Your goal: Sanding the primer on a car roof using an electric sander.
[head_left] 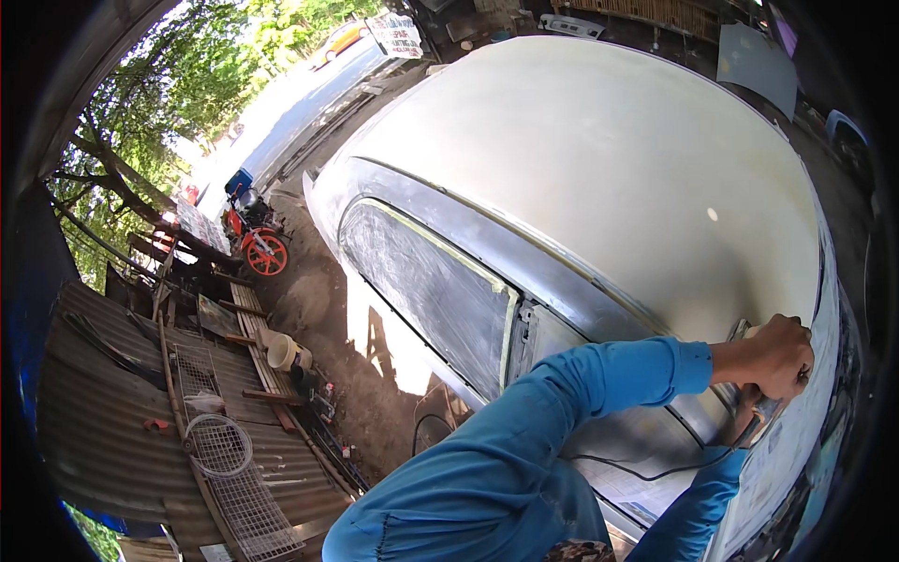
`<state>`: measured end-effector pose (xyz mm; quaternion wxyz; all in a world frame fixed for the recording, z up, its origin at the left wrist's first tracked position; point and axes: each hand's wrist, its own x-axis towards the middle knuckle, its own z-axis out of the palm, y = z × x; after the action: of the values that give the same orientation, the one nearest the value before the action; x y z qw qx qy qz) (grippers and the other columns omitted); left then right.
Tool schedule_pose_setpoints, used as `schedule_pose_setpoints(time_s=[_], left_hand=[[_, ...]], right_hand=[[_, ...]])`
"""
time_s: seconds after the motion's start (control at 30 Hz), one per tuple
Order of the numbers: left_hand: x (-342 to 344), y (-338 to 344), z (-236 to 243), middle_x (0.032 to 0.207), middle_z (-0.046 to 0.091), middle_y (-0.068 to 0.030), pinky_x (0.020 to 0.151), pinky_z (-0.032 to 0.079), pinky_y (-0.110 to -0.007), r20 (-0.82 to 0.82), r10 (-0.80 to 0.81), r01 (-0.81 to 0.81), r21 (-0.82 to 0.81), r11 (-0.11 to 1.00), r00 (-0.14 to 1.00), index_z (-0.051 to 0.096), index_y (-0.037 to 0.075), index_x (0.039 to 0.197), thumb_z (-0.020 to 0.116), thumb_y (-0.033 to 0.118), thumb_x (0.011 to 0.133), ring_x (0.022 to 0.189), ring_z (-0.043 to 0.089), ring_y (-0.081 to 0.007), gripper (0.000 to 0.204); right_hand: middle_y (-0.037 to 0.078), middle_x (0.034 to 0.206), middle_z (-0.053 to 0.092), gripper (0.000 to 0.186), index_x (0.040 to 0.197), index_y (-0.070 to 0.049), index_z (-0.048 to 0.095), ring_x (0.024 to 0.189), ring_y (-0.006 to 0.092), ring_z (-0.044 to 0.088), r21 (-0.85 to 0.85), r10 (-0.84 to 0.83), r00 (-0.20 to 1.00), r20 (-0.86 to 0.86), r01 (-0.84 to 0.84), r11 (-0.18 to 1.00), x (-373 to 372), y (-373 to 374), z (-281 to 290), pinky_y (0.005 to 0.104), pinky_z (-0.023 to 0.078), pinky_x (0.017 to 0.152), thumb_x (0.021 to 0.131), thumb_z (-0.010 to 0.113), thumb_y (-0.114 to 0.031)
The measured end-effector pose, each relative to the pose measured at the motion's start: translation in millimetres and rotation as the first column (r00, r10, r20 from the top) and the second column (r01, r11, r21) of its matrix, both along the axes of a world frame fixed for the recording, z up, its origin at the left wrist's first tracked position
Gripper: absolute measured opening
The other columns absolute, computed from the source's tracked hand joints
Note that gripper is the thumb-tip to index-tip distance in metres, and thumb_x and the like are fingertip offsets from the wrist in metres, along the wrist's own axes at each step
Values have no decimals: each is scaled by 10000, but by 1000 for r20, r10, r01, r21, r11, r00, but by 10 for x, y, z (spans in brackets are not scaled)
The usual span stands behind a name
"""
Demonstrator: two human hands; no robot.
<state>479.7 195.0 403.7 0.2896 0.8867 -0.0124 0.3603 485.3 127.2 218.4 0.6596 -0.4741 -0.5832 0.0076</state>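
Note:
A pale, cream-white car roof point(581, 159) with a dull, patchy finish fills the middle and right. At its near right edge, my left hand point(785, 358) is closed over a corded power tool point(770, 408), its arm reaching across from the lower left. Just below it, my right hand point(743, 417) grips the same tool near its cord; its fingers are partly hidden. Most of the tool is covered by my hands, so its exact kind cannot be made out. Its black cord point(646, 476) curves over the car's side. Bare grey metal point(487, 225) runs along the roof's edge.
A side window point(421, 281) edged with greenish tape lies below the roof edge. To the left are an orange motorcycle point(262, 248), a whitish bucket point(286, 351), planks, corrugated sheets point(103, 412) and a wire rack point(239, 501). A loose grey panel point(754, 70) leans at the far right.

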Motion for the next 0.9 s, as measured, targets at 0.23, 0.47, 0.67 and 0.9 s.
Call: schedule_pose_setpoints(time_s=[0.23, 0.47, 0.67, 0.9], left_hand=[[-69, -54, -22, 759, 671, -82, 658, 531, -437, -51, -4, 3, -8, 1000, 999, 732, 157, 651, 679, 275, 650, 810, 652, -317, 130], [241, 97, -9, 700, 651, -95, 641, 523, -436, 9, 78, -78, 1, 997, 997, 705, 135, 620, 667, 253, 621, 729, 644, -323, 124], [-94, -21, 21, 712, 655, -94, 637, 519, -423, 81, 39, -38, -17, 999, 996, 712, 140, 617, 688, 270, 619, 724, 638, -311, 133], [324, -7, -67, 705, 654, -121, 656, 519, -445, -22, 62, -62, -24, 998, 998, 713, 92, 622, 676, 307, 626, 761, 638, -327, 218]], right_hand=[[108, 1295, 545, 767, 1399, -29, 388, 1163, 221, 574, -17, -21, 1000, -1, 21, 1000, 205, -180, -159, 358, 499, 951, 757, 806, -62], [110, 1292, 547, 763, 1398, -26, 388, 1160, 221, 575, -32, -40, 999, -3, 40, 999, 600, 96, -126, 359, 499, 948, 758, 803, -55], [111, 1289, 549, 760, 1397, -25, 388, 1158, 222, 576, -35, -24, 1000, -15, 24, 999, 221, -199, -275, 360, 500, 944, 759, 800, -50], [113, 1286, 551, 757, 1396, -22, 387, 1154, 223, 577, -87, -69, 997, -31, 66, 994, 889, -142, -427, 362, 500, 941, 760, 797, -44]])
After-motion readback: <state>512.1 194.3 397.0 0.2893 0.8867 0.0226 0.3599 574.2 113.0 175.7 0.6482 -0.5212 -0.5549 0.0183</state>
